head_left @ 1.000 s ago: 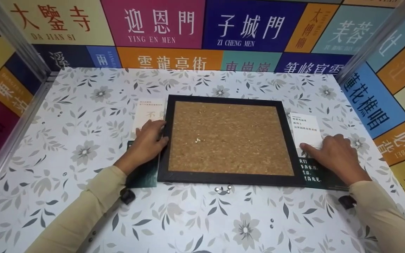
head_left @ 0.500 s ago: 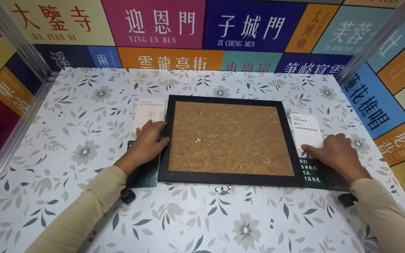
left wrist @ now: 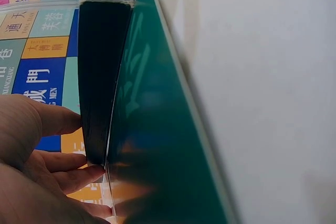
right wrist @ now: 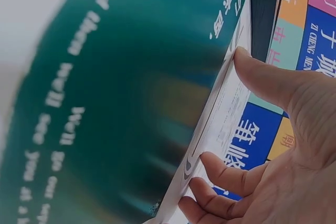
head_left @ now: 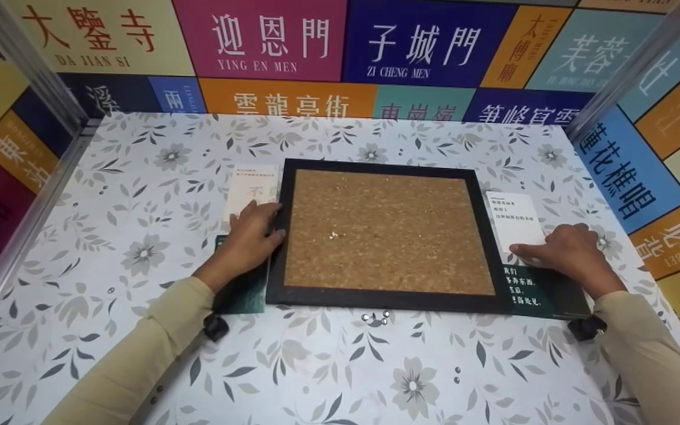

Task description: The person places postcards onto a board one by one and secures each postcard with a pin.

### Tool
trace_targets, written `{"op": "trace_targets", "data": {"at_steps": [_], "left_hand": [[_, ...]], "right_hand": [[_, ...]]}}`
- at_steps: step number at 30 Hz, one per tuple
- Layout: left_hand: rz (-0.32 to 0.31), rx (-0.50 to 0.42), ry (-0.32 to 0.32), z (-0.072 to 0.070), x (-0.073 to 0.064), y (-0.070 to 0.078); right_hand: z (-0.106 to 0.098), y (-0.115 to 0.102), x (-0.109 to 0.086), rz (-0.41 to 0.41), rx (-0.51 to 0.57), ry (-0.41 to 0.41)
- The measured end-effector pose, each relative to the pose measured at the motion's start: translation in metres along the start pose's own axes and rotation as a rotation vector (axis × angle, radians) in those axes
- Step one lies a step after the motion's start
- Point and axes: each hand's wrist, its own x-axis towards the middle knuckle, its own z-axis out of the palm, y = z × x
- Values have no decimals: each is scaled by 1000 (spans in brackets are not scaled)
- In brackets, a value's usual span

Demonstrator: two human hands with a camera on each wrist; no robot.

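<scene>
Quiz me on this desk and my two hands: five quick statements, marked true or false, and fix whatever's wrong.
1. The left hand touches the edge of the cork board. True.
2. The right hand holds a cup. False: it touches a green-and-white book.
3. Some silver bits lie beyond the board's far edge. False: they lie by its near edge.
4. The table has a flower-and-leaf pattern. True.
5. Both sleeves are bright red. False: they are tan.

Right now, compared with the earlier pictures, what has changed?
The right sleeve has edged slightly away from the person, the right hand turning a little with it. Nothing was visibly grasped or released. The left hand, black-framed corkboard and silver pieces stayed put.
</scene>
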Motion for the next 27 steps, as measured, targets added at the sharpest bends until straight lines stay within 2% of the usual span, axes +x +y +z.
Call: {"op": "trace_targets", "data": {"at_steps": [6, 19, 27], "left_hand": [[9, 1, 8, 0, 0, 1], [-12, 7, 0, 1, 2, 0], [-18, 3, -9, 0, 2, 2]], "right_hand": [[0, 1, 2, 15, -15, 5], [0, 8, -10, -12, 190, 90], [1, 13, -13, -75, 249, 180]]}}
